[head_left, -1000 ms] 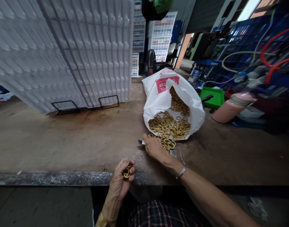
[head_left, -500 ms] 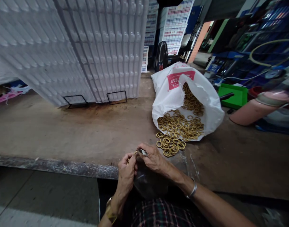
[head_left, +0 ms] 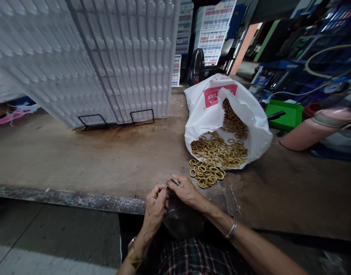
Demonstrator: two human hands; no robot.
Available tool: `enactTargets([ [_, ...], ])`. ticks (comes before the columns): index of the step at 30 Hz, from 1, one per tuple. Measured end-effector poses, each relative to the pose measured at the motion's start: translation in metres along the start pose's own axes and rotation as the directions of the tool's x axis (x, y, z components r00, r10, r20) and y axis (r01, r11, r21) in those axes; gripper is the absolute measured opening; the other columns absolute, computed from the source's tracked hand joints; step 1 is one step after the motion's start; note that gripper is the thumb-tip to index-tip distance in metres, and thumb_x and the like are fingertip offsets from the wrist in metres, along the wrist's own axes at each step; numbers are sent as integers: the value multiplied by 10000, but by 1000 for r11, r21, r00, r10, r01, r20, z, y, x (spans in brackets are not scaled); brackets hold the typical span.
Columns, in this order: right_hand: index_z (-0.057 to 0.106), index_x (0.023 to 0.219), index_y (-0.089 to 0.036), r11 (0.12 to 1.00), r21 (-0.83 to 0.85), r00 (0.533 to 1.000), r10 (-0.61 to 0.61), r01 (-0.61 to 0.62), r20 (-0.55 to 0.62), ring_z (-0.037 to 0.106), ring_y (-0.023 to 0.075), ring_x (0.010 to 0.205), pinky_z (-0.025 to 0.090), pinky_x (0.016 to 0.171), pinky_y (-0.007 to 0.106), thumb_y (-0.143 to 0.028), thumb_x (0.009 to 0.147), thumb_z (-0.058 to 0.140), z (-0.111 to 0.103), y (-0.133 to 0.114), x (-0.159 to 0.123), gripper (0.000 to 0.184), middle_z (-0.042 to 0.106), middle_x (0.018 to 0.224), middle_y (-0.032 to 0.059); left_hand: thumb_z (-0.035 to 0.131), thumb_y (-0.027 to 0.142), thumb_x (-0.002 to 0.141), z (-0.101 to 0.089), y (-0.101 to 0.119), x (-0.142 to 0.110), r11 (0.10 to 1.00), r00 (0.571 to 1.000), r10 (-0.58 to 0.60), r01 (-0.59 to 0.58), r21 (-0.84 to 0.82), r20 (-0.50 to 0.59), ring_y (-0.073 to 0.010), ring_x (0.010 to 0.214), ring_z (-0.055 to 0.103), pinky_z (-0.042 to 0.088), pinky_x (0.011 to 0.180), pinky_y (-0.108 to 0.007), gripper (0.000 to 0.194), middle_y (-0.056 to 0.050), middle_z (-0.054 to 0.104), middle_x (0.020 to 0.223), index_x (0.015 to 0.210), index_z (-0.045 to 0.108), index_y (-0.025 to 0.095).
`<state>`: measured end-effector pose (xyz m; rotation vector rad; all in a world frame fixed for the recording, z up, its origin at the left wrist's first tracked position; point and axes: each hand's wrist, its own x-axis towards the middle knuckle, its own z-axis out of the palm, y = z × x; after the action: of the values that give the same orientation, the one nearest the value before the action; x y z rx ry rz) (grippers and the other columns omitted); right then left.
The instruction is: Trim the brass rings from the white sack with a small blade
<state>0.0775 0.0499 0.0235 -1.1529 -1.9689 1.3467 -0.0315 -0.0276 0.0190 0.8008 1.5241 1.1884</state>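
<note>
My left hand (head_left: 156,204) is closed in a pinch on a brass-coloured ring (head_left: 158,195), mostly covered by the fingers. Close beside it, my right hand (head_left: 185,190) grips a small metal tool (head_left: 176,181), perhaps a blade; only a short grey piece shows between thumb and fingers. The fingertips of both hands meet above the table's front edge. Just beyond the right hand lies a small heap of brass-coloured rings (head_left: 204,173), spilling from the mouth of a white sack (head_left: 198,118) that has many more inside.
Clear plastic trays (head_left: 135,57) stand upright at the back left, against black wire stands (head_left: 142,117). To the right are a green tray (head_left: 286,114) and a pink bottle (head_left: 310,128). A fan (head_left: 197,65) and stacked white crates (head_left: 212,34) are behind the wooden table (head_left: 92,160).
My right hand has turned slightly, and the metal tool now points at a different angle near the left fingertips. The ring shows less than before. The sack and heap stay put.
</note>
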Motion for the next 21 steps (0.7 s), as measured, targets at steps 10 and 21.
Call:
enactTargets([
  [10,491,628,-165,991,-76,994,-107,106,-9,342,76,507,256,486,196,-279,807,441,1,1,-5,218,412,529,-61,556,485,735,2,1,-4,972,995,-48,67,-225,89,-41,404,376,272,346,-154,328,49,482,588,715,482,167],
  [21,533,666,-157,993,-41,994,-107,107,-2,449,90,557,322,539,197,-275,840,417,-4,-3,-7,240,518,584,-29,560,469,743,5,1,-8,969,995,-30,51,-240,90,-39,406,374,267,362,-160,310,51,479,597,759,497,166],
])
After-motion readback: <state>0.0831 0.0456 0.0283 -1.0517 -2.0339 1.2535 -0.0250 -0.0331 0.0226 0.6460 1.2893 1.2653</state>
